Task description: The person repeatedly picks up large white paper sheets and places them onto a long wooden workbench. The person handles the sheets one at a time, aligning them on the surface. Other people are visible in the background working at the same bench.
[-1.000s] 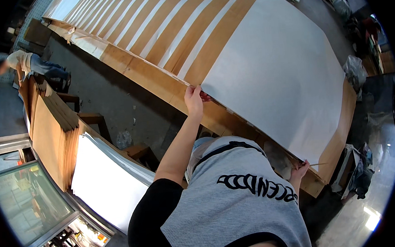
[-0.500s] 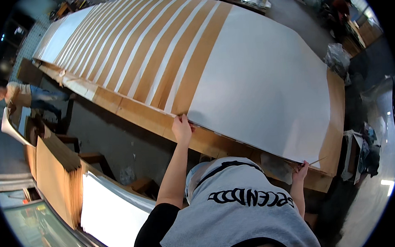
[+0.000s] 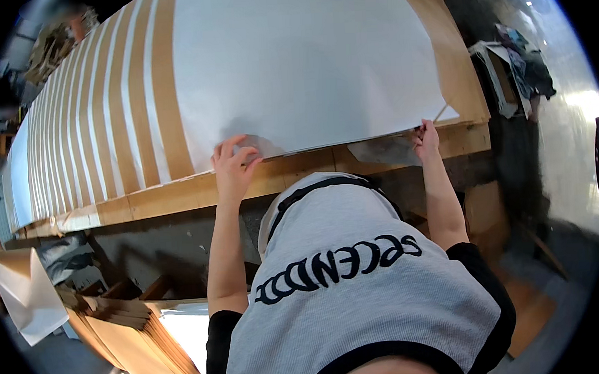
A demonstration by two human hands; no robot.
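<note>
A large white sheet (image 3: 306, 63) lies on the long table, its near edge in front of me. My left hand (image 3: 233, 167) is at that edge, fingers apart and curved above the paper, with nothing visible between them. Further right, my right hand (image 3: 427, 141) is closed near the sheet's near right corner. A thin light-brown stick (image 3: 442, 110) slants up out of its fingers over the corner. Whether these fingers also pinch the paper is hard to tell. Left of the white sheet, brown sheets (image 3: 168, 92) lie in staggered layers with white strips between them.
The table's wooden edge (image 3: 284, 167) runs in front of my waist. Behind me on the left stand stacked brown boards (image 3: 134, 341) and white sheets (image 3: 188, 327). A pale folded sheet (image 3: 28, 299) sticks up at far left. Beyond the table's right end is a cart-like stand with dark cloth (image 3: 525, 70).
My view has turned right and down. My left hand has gone from pinching the sheet's edge to spread fingers. My right hand remains closed by the near right corner with the stick.
</note>
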